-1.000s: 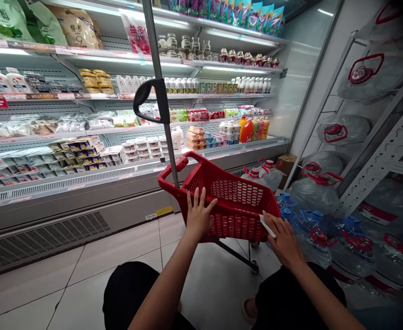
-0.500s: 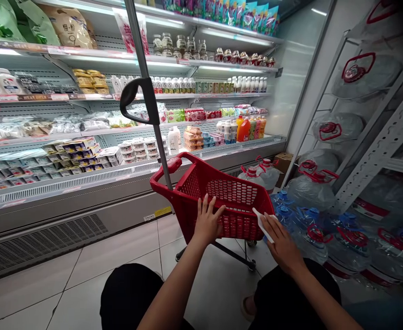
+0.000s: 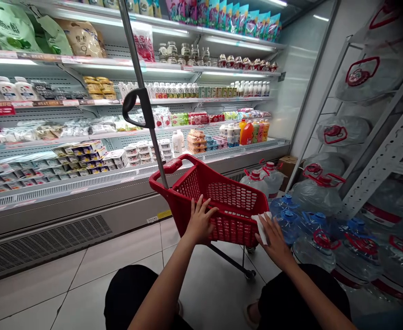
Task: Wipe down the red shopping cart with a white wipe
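Shifted slightly from the blue-capped bottles (image 3: 285,220), the red shopping cart (image 3: 232,227) is touched by the left hand (image 3: 200,223), grip spread; white tissue (image 3: 261,230) is pressed against it by the right hand (image 3: 275,240).

The left hand (image 3: 200,223) lies spread on the near side of a red shopping cart (image 3: 235,229) — the right hand (image 3: 273,243) holds a white cloth (image 3: 261,228) against the rim at its right end. Beyond stands a refrigerated display case (image 3: 125,208), with large clear bottles (image 3: 313,254) to the right

One red cart (image 3: 234,229), one pole (image 3: 133,50), one black grip (image 3: 147,108) — two hands (image 3: 200,222), one white cloth (image 3: 262,230).
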`<state>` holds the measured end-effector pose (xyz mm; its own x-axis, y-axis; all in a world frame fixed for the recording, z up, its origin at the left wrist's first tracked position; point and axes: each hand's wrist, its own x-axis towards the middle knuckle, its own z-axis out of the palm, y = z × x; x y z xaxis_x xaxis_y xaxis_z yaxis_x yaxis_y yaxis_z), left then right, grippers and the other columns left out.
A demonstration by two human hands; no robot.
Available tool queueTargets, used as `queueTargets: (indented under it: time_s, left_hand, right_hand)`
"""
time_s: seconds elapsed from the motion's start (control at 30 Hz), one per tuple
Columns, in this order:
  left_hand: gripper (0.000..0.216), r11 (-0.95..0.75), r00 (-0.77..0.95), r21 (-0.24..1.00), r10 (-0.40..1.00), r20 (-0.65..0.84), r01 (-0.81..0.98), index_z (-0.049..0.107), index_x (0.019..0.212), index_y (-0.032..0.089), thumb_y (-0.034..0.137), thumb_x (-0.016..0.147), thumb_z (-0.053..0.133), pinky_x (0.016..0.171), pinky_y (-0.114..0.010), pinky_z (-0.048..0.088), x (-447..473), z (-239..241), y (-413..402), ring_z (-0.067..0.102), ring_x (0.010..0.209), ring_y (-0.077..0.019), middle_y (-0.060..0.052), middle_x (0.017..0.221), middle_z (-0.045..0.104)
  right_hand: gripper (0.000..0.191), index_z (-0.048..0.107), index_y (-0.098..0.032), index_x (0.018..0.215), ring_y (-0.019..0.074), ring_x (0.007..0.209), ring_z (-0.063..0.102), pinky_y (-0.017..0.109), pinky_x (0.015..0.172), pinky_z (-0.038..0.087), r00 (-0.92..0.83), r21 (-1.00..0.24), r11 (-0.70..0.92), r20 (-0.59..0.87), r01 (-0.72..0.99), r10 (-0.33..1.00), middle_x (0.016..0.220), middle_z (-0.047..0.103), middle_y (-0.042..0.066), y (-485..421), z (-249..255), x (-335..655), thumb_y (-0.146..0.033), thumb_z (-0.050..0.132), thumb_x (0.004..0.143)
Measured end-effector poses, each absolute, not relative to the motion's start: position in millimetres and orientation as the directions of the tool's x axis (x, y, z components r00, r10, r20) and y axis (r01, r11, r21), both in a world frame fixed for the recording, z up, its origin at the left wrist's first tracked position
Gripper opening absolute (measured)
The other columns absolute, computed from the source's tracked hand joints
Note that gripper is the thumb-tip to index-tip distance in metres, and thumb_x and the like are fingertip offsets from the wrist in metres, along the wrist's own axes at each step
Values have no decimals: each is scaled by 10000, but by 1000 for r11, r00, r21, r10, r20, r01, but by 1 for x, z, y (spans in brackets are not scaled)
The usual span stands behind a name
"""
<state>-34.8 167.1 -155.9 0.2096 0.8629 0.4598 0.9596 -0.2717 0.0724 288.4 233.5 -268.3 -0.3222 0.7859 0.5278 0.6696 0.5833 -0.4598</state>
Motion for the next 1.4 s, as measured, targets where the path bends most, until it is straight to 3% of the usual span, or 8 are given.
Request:
queueTargets:
  time_s: [0.17, 0.37, 0.7, 0.9, 1.07, 1.23, 1.4]
  left_hand:
    - [610, -288, 215, 97, 864, 456, 953, 635, 1392, 307, 154, 802, 660, 1282, -637, -29, -58, -154, 159, 118, 1607, -341, -52, 1623, 432]
    - [508, -275, 175, 178, 883, 436, 945, 688, 1278, 291, 145, 794, 631, 1271, -639, -57, -84, -149, 151, 94, 1614, -330, -27, 1596, 482]
    - [369, -214, 115, 184, 892, 437, 959, 688, 1122, 255, 119, 792, 599, 1229, -674, -160, -86, -149, 140, 132, 1612, -328, -52, 1584, 511]
    - [263, -193, 90, 194, 893, 440, 962, 657, 1070, 251, 173, 822, 621, 1201, -672, -229, -83, -151, 139, 120, 1613, -342, -62, 1600, 492]
    - [145, -96, -10, 194, 877, 481, 976, 626, 1013, 232, 362, 956, 598, 1215, -689, -188, -67, -154, 145, 168, 1604, -332, -93, 1617, 467]
    - [424, 115, -247, 259, 786, 566, 959, 662, 1111, 202, 593, 966, 587, 1261, -691, -4, -36, -168, 157, 71, 1612, -385, -170, 1706, 272]
    - [467, 100, -253, 281, 774, 581, 954, 644, 1362, 322, 498, 930, 667, 1261, -694, 19, -24, -173, 160, 22, 1615, -386, -67, 1732, 232]
  right_hand:
    - [552, 289, -371, 1644, 267, 1595, 200, 543, 1258, 339, -381, -604, 606, 471, 518, 796, 1707, 305, -24, 223, -265, 286, -465, 273, 1100]
    - [557, 313, -335, 1640, 243, 1586, 233, 518, 1281, 290, -515, -602, 680, 459, 419, 724, 1701, 319, -1, 236, -267, 291, -480, 292, 1103]
    - [665, 483, -320, 1559, 287, 1554, 320, 565, 1266, 291, -372, -685, 587, 458, 431, 807, 1648, 427, 19, 365, -281, 263, -679, 290, 1034]
    - [608, 342, -361, 1624, 252, 1592, 214, 567, 1284, 241, -303, -699, 576, 490, 424, 818, 1702, 319, -19, 324, -291, 249, -585, 226, 1071]
    - [558, 224, -403, 1655, 247, 1612, 89, 561, 1304, 185, -368, -703, 596, 474, 389, 800, 1733, 221, -62, 228, -279, 243, -462, 231, 1100]
    - [559, 192, -436, 1655, 304, 1610, 25, 626, 1258, 273, -342, -735, 536, 420, 415, 841, 1747, 134, -74, 176, -277, 231, -458, 238, 1098]
    - [569, 258, -433, 1643, 317, 1613, 67, 583, 1243, 337, -248, -740, 506, 441, 443, 863, 1752, 126, -66, 224, -299, 225, -524, 294, 1082]
